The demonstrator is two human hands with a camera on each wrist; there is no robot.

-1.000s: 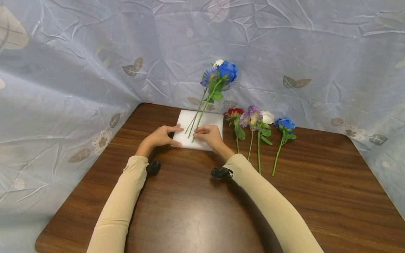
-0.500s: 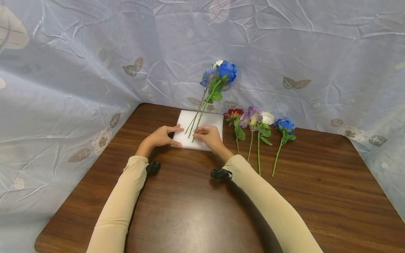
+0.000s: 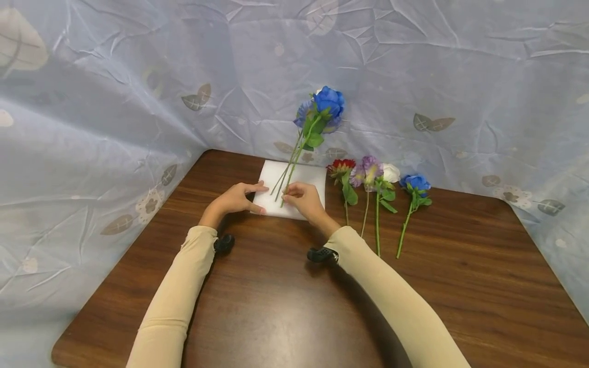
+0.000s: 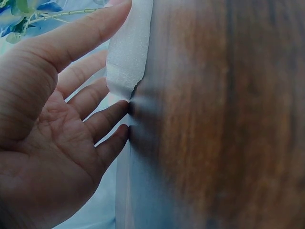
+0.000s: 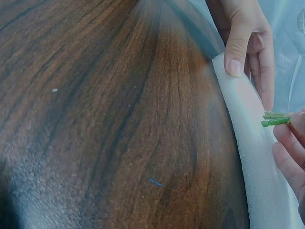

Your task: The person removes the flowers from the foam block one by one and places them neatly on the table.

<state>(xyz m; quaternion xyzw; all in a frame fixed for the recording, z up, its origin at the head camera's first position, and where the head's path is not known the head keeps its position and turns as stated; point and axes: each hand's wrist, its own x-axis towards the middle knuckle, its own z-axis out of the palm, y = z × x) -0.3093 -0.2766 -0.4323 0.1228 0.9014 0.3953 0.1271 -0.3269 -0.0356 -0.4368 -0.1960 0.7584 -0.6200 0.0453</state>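
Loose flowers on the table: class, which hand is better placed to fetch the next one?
Probably the right hand: the loose flowers lie on its side, beside the foam. The left hand steadies the foam's far edge.

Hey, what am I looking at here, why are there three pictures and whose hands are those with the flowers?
No machine here: a person wears three cameras. The wide picture comes from the head; the two close-ups come from the wrists. On the brown table lies a white foam block. The left hand steadies the block's edge with straight fingers. The right hand pinches a bunch of flower stems, blue blooms on top, their cut ends over the foam. Four more flowers lie to the right.
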